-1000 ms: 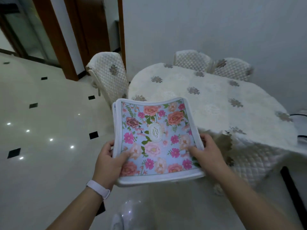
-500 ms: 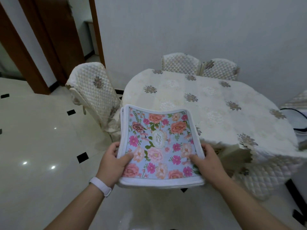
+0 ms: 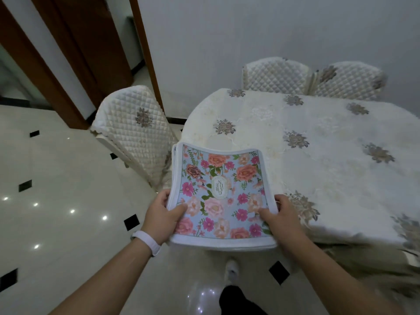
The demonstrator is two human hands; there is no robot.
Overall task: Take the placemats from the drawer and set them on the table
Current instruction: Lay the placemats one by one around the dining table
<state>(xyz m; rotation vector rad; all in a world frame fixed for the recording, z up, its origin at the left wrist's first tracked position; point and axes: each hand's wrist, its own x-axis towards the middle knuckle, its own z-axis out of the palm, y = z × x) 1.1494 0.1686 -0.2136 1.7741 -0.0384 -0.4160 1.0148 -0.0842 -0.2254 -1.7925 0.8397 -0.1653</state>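
Stack of floral placemats (image 3: 218, 196) held up in the air by both hands, seen in front of the near-left edge of the table (image 3: 318, 155), not lying on it. Near-left corner gripped by left hand (image 3: 162, 218), thumb on the printed face, fingers curled underneath. Near-right side gripped likewise by right hand (image 3: 280, 215), thumb on top. Top mat pale blue with pink and orange flowers, a white border and a small oval label at the middle; several white edges layered beneath. Table draped in a cream cloth with grey-brown flower motifs. White wristband (image 3: 150, 241) on the left wrist. Quilted cream chair (image 3: 134, 128) just left of the table; two more chairs (image 3: 275, 75) at its far side, by the wall. Glossy pale floor (image 3: 56, 178) with small black squares; white shoe (image 3: 231, 270) below the stack.
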